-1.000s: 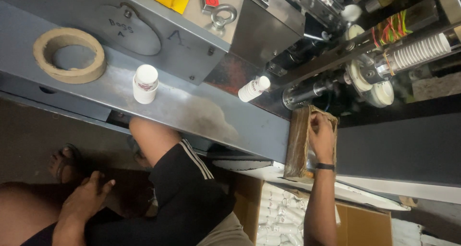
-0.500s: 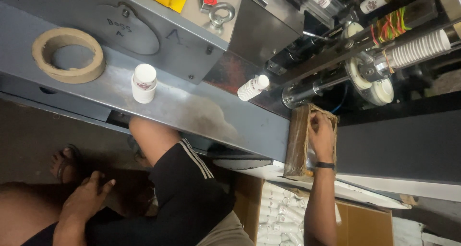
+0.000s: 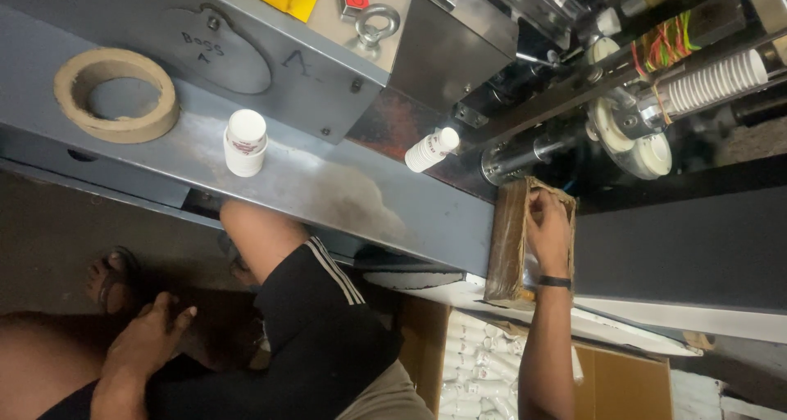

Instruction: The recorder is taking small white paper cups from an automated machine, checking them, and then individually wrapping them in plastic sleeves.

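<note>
One hand (image 3: 548, 231) lies flat on brown block (image 3: 512, 240).

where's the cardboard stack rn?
Head view, right of centre: the brown cardboard stack stands on edge at the end of the grey machine ledge, right hand resting against it, below the steel roller.

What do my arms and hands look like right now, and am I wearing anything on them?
Both arms are bare, with no sleeves and no gloves. The right hand has a thin black band around its wrist. The left hand shows no ring, watch or band that can be made out, and its forearm is bare down to the frame edge.
</note>
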